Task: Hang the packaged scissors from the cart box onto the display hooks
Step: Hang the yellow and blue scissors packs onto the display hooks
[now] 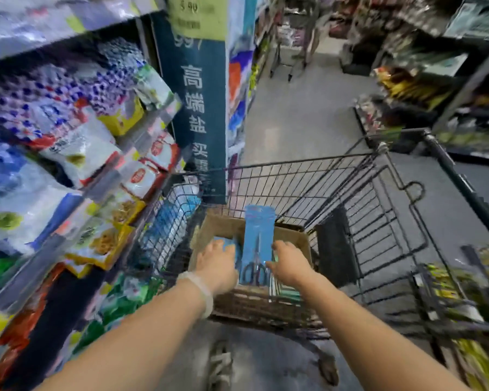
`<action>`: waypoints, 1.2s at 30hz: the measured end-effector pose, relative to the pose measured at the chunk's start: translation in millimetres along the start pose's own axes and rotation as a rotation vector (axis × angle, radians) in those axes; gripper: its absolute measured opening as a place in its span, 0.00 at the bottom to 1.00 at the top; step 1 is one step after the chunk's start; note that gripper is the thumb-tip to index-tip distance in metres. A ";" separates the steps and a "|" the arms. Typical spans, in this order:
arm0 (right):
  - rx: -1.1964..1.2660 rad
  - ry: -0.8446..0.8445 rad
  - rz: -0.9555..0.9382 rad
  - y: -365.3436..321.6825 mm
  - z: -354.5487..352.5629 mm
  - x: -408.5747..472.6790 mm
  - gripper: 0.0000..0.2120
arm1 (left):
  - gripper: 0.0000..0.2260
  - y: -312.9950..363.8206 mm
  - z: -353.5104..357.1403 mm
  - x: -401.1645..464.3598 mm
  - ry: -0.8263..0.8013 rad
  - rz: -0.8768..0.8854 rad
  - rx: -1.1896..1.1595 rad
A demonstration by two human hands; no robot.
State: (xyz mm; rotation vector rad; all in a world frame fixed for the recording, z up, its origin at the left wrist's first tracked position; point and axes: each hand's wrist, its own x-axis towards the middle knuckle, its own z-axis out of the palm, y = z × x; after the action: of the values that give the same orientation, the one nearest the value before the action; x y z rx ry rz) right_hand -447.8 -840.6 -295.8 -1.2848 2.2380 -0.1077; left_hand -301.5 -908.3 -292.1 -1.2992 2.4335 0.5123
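A brown cardboard box (291, 238) sits inside a black wire shopping cart (308, 187). A blue packaged pair of scissors (259, 241) stands upright in the box, the dark scissor handles at its lower end. My right hand (290, 263) touches the package's lower right edge, fingers curled toward it. My left hand (218, 266) reaches into the box on the left, its fingers on another blue package (223, 242). More packages lie stacked in the box under my hands. No display hooks are in view. The picture is blurred.
Shelves of bagged goods (68, 153) run close along the left. A dark blue pillar sign (201, 108) stands just beyond the cart. The aisle floor (302, 108) runs ahead, with another cart (291, 38) far off. Shelving (449, 88) lines the right.
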 end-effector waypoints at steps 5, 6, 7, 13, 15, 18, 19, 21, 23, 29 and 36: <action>0.166 -0.127 0.213 14.4 9.6 96.8 0.24 | 0.25 -16.5 9.2 104.2 -0.162 -0.004 -0.064; 0.216 -0.144 0.254 18.4 15.8 112.3 0.24 | 0.26 -20.9 14.6 122.0 -0.198 -0.008 -0.094; 0.265 -0.159 0.295 22.7 22.7 126.9 0.23 | 0.26 -25.5 21.8 139.6 -0.240 -0.017 -0.132; 0.539 -0.122 0.460 53.1 63.7 214.8 0.22 | 0.26 -39.9 67.1 222.6 -0.367 -0.073 -0.386; 0.581 -0.080 0.484 63.9 80.2 240.8 0.22 | 0.24 -40.3 83.4 246.8 -0.346 -0.103 -0.442; 0.596 -0.056 0.523 78.1 103.1 264.4 0.21 | 0.25 -32.8 108.2 275.8 -0.329 -0.148 -0.555; 0.598 -0.043 0.533 82.5 109.8 268.6 0.20 | 0.25 -27.1 116.0 282.6 -0.337 -0.160 -0.596; 0.623 -0.011 0.556 90.4 120.6 272.9 0.17 | 0.20 -15.0 129.5 293.2 -0.359 -0.198 -0.721; 0.664 0.001 0.564 98.2 129.2 274.6 0.15 | 0.16 -6.5 142.5 301.8 -0.349 -0.263 -0.850; 0.780 -0.014 0.483 102.2 124.1 264.0 0.12 | 0.10 1.1 140.7 301.2 -0.155 -0.445 -0.905; 0.989 -0.046 0.433 78.6 61.0 241.8 0.12 | 0.08 -1.0 72.7 257.7 -0.442 -0.414 -1.415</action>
State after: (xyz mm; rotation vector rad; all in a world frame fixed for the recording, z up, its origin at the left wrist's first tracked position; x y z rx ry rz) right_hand -572.7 -984.1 -475.1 -0.2662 1.9148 -0.8732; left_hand -427.7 -1061.0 -472.2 -1.7209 1.1706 2.2657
